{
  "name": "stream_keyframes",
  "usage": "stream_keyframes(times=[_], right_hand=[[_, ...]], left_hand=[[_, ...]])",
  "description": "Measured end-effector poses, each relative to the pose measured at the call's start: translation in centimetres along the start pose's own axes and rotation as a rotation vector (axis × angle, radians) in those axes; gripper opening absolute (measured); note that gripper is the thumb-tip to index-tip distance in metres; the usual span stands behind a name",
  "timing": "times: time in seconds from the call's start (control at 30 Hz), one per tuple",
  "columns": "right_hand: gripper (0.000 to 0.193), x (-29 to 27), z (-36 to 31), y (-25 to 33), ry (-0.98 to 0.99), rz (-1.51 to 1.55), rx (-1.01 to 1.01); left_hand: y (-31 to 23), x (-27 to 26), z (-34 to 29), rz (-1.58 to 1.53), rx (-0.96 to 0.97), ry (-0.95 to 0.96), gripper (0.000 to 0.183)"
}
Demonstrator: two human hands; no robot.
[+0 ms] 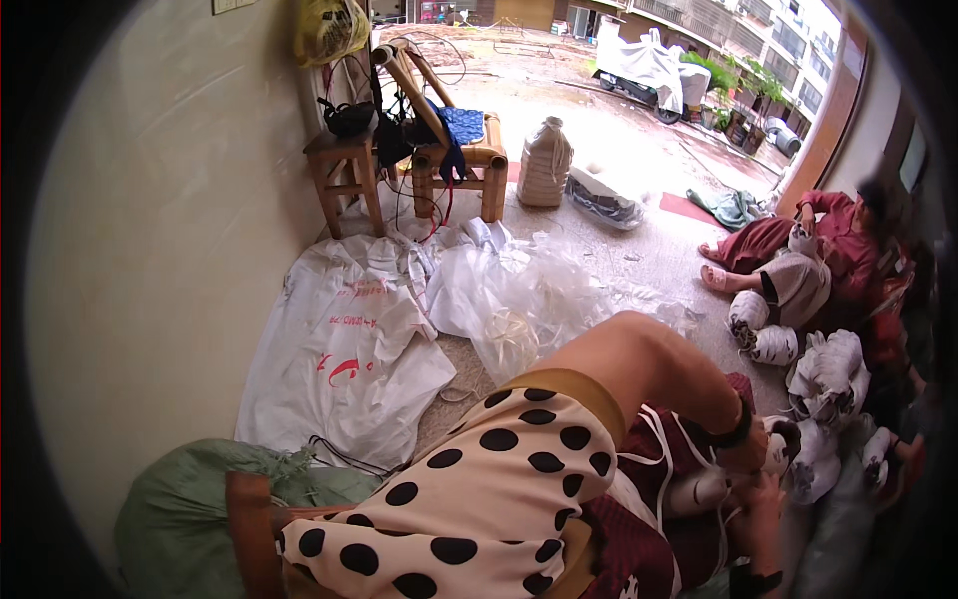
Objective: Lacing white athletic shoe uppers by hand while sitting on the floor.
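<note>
At the lower right, my left hand [744,451] comes down from a bent arm with a black wristband. Its fingers close against a small white bundle with dark patches [780,445]. Just below, my right hand [762,507], also banded in black at the wrist, meets the same bundle with bent fingers; its fingertips are partly hidden. A pale rounded roll [697,492] lies beside my hands, against a dark red checked cloth [639,549] with white straps. My polka-dot sleeve [499,469] covers much of the foreground.
Several white tied bundles [828,374] lie to the right, near a seated person in dark red [838,240]. White sacks [349,349] and clear plastic [529,290] spread across the floor. A green sack [190,509] sits lower left. A bamboo chair [494,165] and wooden stool [339,150] stand behind.
</note>
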State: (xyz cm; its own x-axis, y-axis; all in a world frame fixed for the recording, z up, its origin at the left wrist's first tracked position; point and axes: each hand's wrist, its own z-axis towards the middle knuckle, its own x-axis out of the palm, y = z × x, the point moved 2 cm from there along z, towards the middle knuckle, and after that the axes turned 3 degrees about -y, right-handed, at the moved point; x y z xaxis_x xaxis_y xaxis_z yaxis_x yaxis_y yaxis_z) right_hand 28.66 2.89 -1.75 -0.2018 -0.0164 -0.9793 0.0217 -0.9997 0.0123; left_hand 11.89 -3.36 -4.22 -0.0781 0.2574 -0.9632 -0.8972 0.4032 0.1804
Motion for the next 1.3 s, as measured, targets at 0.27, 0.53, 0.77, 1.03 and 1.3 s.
stream_keyframes(times=[0.27, 0.53, 0.77, 1.03, 1.3], right_hand=[[0.022, -1.9, 2.4, -2.7, 0.336, 0.316, 0.039], [0.027, 1.1, 1.7, -1.0, 0.145, 0.125, 0.203], [0.035, 1.5, 2.0, -0.8, 0.038, 0.112, 0.411], [0.028, 2.9, 2.1, -0.8, -0.251, 0.205, 0.211], [0.022, -0.1, 1.6, -2.2, -0.591, 0.589, 0.594]], left_hand=[[-0.9, -0.1, 0.2, -0.161, -0.143, -0.036, 0.018], [-1.8, 0.9, 1.7, -0.361, -0.208, -0.363, 0.018], [-0.6, 4.4, 4.3, -0.499, -0.213, -0.544, 0.018], [-0.2, -0.7, 0.1, -0.763, -0.238, -0.63, 0.023], [-1.7, -2.1, -2.0, -1.281, -0.541, -0.479, 0.023]])
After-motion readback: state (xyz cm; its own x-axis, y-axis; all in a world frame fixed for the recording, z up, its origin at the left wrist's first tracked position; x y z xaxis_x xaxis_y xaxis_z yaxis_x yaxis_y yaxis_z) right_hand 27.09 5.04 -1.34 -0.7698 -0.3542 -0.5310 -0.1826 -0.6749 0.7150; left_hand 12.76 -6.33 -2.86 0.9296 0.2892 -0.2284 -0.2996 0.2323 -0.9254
